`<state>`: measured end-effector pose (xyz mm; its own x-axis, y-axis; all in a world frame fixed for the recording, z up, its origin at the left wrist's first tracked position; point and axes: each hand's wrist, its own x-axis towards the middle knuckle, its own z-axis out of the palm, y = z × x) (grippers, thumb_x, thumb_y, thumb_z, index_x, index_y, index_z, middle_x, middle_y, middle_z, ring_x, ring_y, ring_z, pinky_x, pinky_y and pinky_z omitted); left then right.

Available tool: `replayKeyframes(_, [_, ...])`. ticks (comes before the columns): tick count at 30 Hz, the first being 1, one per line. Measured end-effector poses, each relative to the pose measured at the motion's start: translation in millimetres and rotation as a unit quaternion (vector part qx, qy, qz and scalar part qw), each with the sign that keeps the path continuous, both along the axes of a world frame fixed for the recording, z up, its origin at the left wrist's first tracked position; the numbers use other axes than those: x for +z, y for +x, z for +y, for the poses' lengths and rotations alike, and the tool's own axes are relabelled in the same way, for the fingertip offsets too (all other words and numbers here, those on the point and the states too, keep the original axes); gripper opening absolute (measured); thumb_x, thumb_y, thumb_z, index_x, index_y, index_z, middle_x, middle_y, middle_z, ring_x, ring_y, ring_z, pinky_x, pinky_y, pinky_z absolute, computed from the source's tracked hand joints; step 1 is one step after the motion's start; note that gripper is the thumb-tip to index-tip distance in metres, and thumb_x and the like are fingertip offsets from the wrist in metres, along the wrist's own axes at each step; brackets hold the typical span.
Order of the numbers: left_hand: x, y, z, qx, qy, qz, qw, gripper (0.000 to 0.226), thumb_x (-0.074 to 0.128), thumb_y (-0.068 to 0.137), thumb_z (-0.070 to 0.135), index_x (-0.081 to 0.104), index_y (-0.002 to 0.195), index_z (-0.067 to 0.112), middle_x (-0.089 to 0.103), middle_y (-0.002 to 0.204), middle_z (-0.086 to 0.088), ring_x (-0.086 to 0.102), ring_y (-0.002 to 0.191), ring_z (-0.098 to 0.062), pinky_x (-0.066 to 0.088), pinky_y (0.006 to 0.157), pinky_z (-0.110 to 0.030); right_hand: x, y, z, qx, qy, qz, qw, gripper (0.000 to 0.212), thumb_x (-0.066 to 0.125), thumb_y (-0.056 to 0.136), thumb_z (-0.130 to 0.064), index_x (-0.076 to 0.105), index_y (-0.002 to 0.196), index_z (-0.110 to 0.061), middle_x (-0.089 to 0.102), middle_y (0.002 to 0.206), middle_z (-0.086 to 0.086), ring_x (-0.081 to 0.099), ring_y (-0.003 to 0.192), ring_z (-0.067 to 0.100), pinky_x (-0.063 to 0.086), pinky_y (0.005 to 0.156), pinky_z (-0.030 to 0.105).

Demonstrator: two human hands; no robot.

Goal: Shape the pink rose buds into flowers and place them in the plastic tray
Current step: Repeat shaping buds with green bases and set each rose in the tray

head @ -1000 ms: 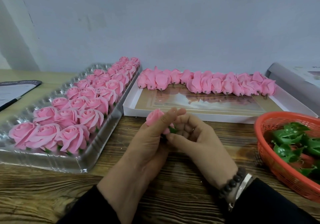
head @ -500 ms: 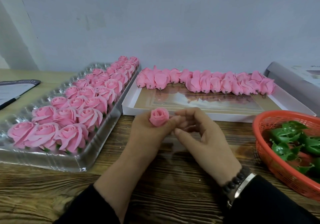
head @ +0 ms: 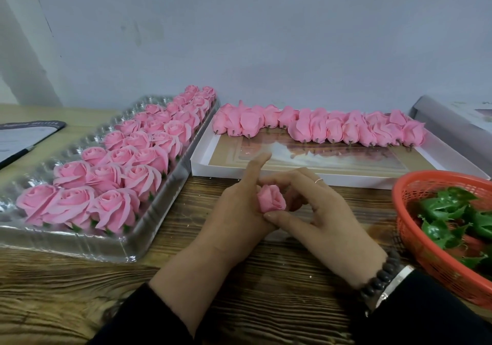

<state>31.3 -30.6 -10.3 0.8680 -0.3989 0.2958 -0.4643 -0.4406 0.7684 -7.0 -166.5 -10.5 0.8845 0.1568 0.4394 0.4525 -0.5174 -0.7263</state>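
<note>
The small pink foam rose bud (head: pixel 271 201), right of the clear plastic tray (head: pixel 157 214), sits pinched between left hand (head: pixel 239 211) and right hand (head: pixel 322 211), whose pressure could crush its petals.

Soft, even light fills the scene, bright enough to show colour plainly, and shadows are faint: only a dim grey band climbs the wall (head: pixel 24 59) at the left. White glare glints along the ridged rim of the clear plastic tray (head: pixel 127 251), and the wooden table (head: pixel 279 291) shows a mild sheen. The whole picture is slightly soft, and the wide lens bends lines toward the edges.
</note>
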Motion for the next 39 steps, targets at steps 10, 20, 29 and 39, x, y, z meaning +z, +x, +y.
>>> replayKeyframes(10, [-1,0,6,-0.079,-0.049,0.115,0.989,0.111,0.083,0.063,0.013,0.011,0.135,0.057,0.058,0.098,0.000,0.062,0.090,-0.011,0.050,0.081,-0.014,3,-1,-4,-0.024,0.003,0.000,1.000,0.025,0.072,0.077,-0.008,0.062,0.082,-0.030,0.053,0.082,-0.013,0.051,0.078,0.009,0.038,0.070,0.014])
replayKeyframes(20, [-5,3,4,-0.103,-0.031,0.125,0.986,0.038,0.080,0.064,0.004,0.060,0.087,0.027,0.066,0.082,0.011,0.062,0.081,-0.002,0.051,0.074,-0.020,9,-4,-2,0.019,-0.026,0.006,0.999,0.018,0.074,0.076,-0.009,0.067,0.079,-0.025,0.056,0.082,-0.010,0.055,0.083,0.009,0.044,0.072,0.015])
replayKeyframes(29, [-3,-5,-6,-0.111,-0.075,0.111,0.985,0.010,0.072,0.077,0.012,0.066,0.069,0.008,0.059,0.054,-0.002,0.049,0.048,-0.002,0.041,0.049,-0.015,15,-7,6,-0.056,0.150,-0.063,0.985,0.018,0.052,0.087,-0.033,0.064,0.100,-0.032,0.066,0.096,-0.013,0.058,0.092,-0.001,0.042,0.078,0.009])
replayKeyframes(39, [0,-10,-19,-0.107,-0.073,0.019,0.991,0.019,0.049,0.085,-0.015,0.055,0.098,-0.002,0.060,0.088,-0.006,0.057,0.082,-0.004,0.046,0.074,-0.010,3,4,32,-0.085,0.101,-0.040,0.990,0.028,0.049,0.085,-0.034,0.074,0.083,-0.022,0.072,0.084,-0.011,0.064,0.087,0.001,0.048,0.083,0.022])
